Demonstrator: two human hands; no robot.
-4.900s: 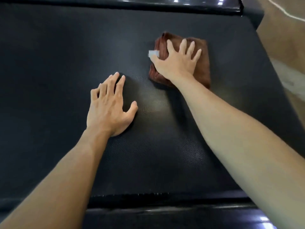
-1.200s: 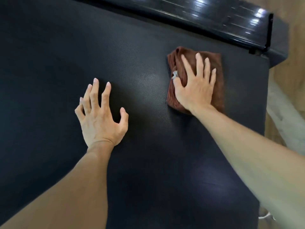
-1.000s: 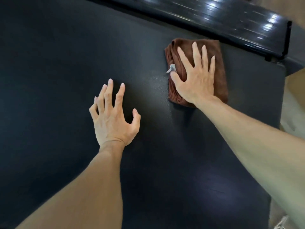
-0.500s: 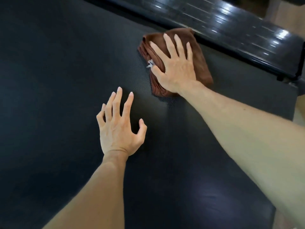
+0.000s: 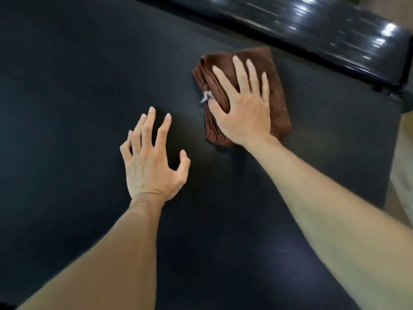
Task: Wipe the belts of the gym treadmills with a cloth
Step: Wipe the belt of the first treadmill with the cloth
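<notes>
A folded brown cloth (image 5: 277, 90) is laid flat on the black treadmill belt (image 5: 78, 86), in the upper right part of the view, close to the belt's far edge. A small pale tag (image 5: 206, 96) is seen at the cloth's left edge. The cloth is pressed down by the right hand (image 5: 243, 108), whose fingers are spread straight across the fabric with the thumb along its left side. The left hand (image 5: 152, 162) is set on the bare belt, nearer the person and well apart from the cloth; its fingers are splayed and slightly arched, nothing is held, and whether the palm touches the belt cannot be told.

The belt is matte, dark and finely textured, and most of the view is filled by it. A faint sheen is seen low on the right. Beyond the cloth, a glossy black ribbed side rail (image 5: 324, 25) is seen running diagonally across the upper right, with bright reflections of light on it. Past the belt's right edge, a strip of light wood-toned floor (image 5: 402, 157) is visible.
</notes>
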